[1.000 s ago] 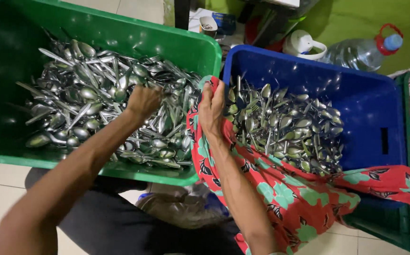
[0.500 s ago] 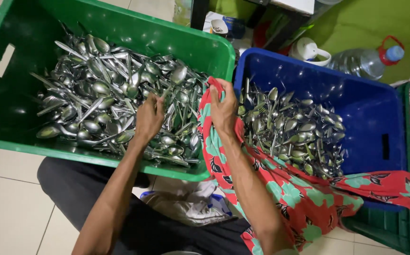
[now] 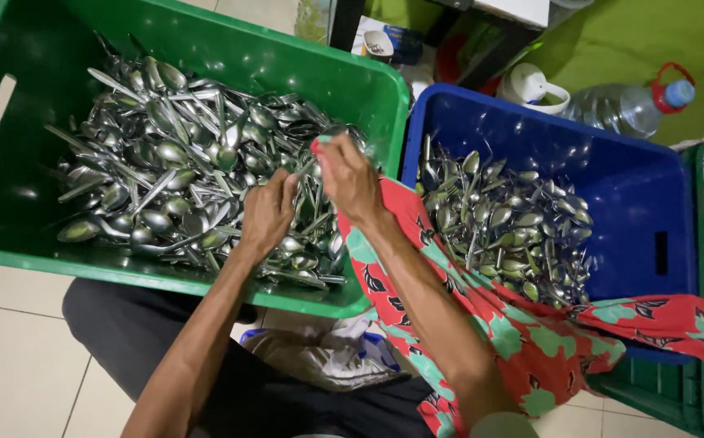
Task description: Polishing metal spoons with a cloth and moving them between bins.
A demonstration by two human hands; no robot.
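The left hand (image 3: 266, 215) lies knuckles-up on the heap of spoons (image 3: 181, 170) in the green crate (image 3: 230, 53), fingers curled down into the metal; whether it grips one I cannot tell. The right hand (image 3: 350, 180) is just beside it, over the crate's right end, closed on a fold of red flowered cloth (image 3: 522, 332) with what looks like a spoon wrapped in it. That cloth runs back under the right forearm and drapes over the near wall of the blue crate (image 3: 611, 162).

Two crates stand side by side on the tiled floor (image 3: 11, 357), walls touching. The green one holds far too many spoons to count; the blue holds a smaller pile of spoons (image 3: 506, 223), also dozens. Behind the blue crate stand one clear plastic bottle (image 3: 620, 107) with a blue cap and one white cup (image 3: 530, 85).
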